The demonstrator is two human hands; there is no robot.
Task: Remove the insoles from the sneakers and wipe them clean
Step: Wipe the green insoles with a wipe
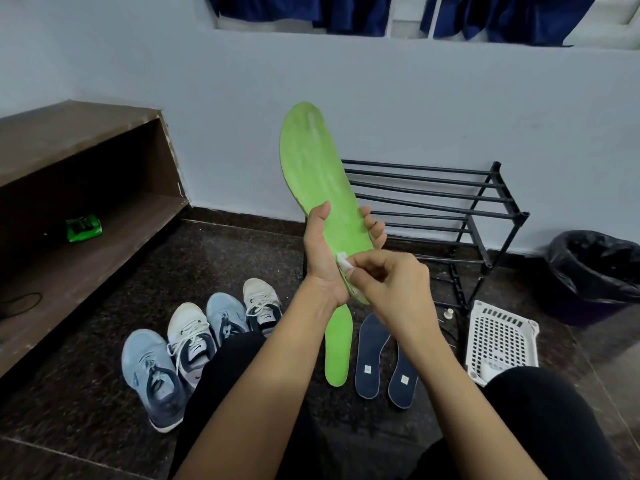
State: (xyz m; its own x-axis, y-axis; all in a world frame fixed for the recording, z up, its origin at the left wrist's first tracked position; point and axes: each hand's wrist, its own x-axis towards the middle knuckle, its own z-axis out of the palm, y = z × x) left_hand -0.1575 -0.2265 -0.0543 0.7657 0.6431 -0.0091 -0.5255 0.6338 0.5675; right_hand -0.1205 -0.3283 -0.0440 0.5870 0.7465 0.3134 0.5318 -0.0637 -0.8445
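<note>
Below, dark speckled floor (242, 258); left fingers (375, 225) round green insole (311, 161), right fingers (367, 271) tight on wipe (343, 259) (tissue, perhaps).

left hand (323, 258) grips green insole (317, 174) upright | right hand (391, 282) pinches white wipe (343, 262) against its heel end | second green insole (337, 348), two navy insoles (372, 358) on floor (242, 258) | four sneakers (194, 344) beside left knee

A single view is had, and it is taken from the head of a seated person, aimed forward and down. The left hand (325, 258), the right hand (391, 282) and the green insole (311, 161) are caught close in at mid-frame. The floor (225, 258) is covered out to its far edge, the wall (415, 98) is bowed by the wide lens, and the legs (540, 410) are cropped at the bottom.
</note>
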